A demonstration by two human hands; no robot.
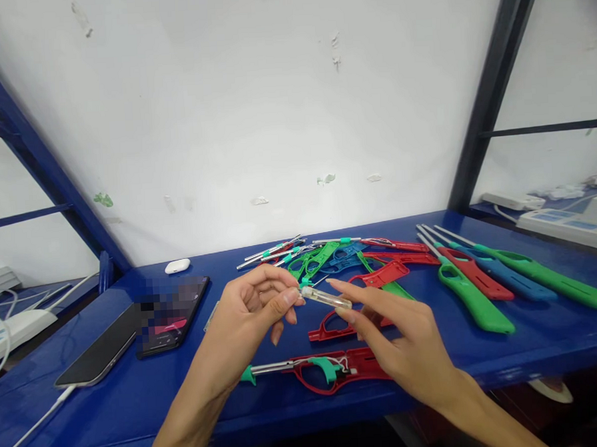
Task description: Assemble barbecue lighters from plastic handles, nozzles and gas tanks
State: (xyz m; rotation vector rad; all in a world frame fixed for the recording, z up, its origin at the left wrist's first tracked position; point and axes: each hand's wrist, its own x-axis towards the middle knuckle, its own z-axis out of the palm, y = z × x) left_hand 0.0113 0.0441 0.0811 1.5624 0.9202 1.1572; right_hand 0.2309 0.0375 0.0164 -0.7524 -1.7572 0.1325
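Note:
My right hand point(391, 332) pinches the far end of a small clear tube point(327, 297), which looks like a lighter's gas tank, between thumb and fingers. At the tube's other end my left hand point(262, 302) has thumb and forefinger pressed together on its tip. Below the hands lies an opened red lighter shell point(360, 363) with a metal rod, a green trigger point(329, 368) and white wires in it. Another red half shell point(328, 325) lies just behind, partly hidden by my right hand.
Several assembled long lighters point(482, 294) lie at the right of the blue table point(113, 420). Loose shells and rods point(325, 255) are heaped at the back. Two phones point(98, 354), one cabled, and a white earbud case point(177, 265) lie left. A wall stands behind.

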